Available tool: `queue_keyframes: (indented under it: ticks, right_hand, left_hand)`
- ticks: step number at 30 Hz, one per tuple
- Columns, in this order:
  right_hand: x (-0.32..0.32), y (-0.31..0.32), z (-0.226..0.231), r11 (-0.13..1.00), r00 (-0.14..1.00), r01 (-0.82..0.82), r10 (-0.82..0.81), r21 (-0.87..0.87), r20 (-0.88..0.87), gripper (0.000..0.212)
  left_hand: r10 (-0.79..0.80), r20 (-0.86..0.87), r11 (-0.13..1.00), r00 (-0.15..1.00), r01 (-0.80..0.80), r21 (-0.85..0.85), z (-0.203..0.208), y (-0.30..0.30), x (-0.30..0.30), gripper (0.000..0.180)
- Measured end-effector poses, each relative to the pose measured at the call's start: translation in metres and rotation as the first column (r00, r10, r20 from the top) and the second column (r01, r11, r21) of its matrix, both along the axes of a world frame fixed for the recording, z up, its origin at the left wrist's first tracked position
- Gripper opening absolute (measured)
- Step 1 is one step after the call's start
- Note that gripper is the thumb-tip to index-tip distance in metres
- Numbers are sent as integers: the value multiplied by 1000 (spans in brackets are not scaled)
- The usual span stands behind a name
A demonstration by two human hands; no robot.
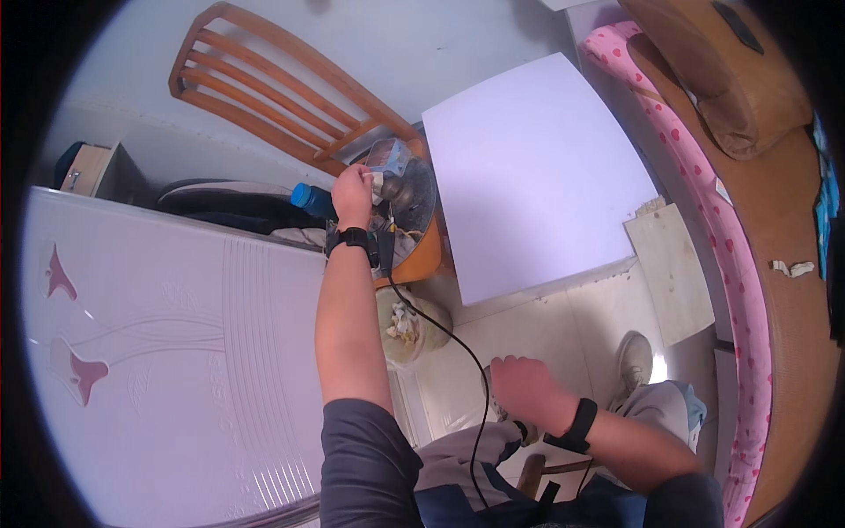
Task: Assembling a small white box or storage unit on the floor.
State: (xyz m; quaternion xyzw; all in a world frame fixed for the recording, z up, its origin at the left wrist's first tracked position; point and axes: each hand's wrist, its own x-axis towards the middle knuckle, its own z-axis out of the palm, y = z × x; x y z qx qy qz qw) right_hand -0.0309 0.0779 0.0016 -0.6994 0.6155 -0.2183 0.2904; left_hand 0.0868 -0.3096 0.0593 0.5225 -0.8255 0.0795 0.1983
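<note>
My left hand (352,199) reaches out over the cluttered seat of a wooden chair (429,255). Its fingers are closed in a pinch beside a small whitish piece (378,185); whether they grip it I cannot make out. Close by are a clear plastic box (387,156), a dark rounded object (398,191) and a blue-capped bottle (310,199). Above my lap, my right hand (531,392) is curled into a loose fist, back upward. The undersides of its fingers are hidden, so anything inside does not show.
A white-topped table (537,176) stands ahead. Below the chair is a bin (402,330) with crumpled waste. A black cable (458,339) hangs from the chair toward my lap. A white panel (167,352) fills the left; a brown couch (783,352) with pink fabric (748,334) lines the right.
</note>
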Motion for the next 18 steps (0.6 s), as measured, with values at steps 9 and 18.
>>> queue_keyframes:
  ticks: [9, 18]
  right_hand:
    - [10, -22, -14, 996, 996, -64, 60, 56, 70, 7]
    - [7, -38, -19, 997, 997, -35, 30, 73, 77, 8]
  left_hand:
    - [7, 194, 996, 981, -25, 90, -32, -41, -8, 14]
    - [-9, 208, 991, 978, -19, 134, -40, -45, -4, 12]
